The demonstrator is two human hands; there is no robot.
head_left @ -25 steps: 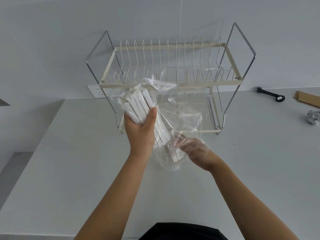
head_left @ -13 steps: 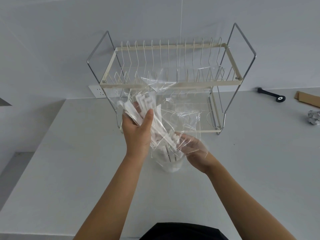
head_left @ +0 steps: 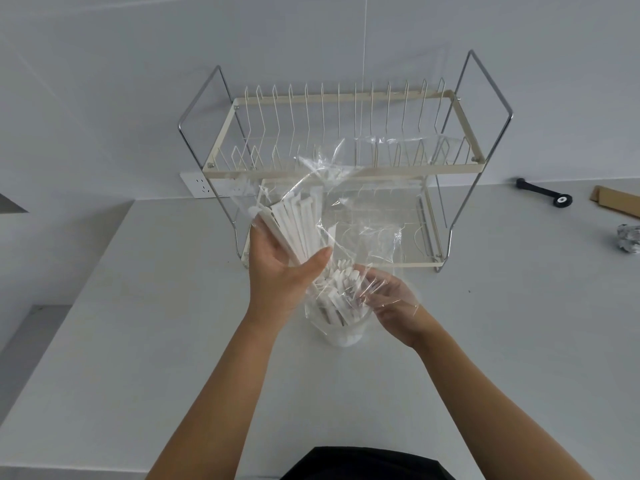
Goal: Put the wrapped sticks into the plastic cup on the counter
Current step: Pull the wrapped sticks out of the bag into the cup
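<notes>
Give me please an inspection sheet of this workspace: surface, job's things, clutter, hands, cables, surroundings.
Surface: pale counter, looks clean.
Job's things: clear cup stands on the counter, already holding wrapped sticks; another bundle is above it, partly inside a clear bag.
Clutter: black tool, cardboard piece and foil ball at the far right.
Hands: left hand grips the bundle; right hand holds the bag beside the cup.
Cables: nothing seen.
Surroundings: empty two-tier dish rack behind the cup; wall socket to its left; white wall.
</notes>
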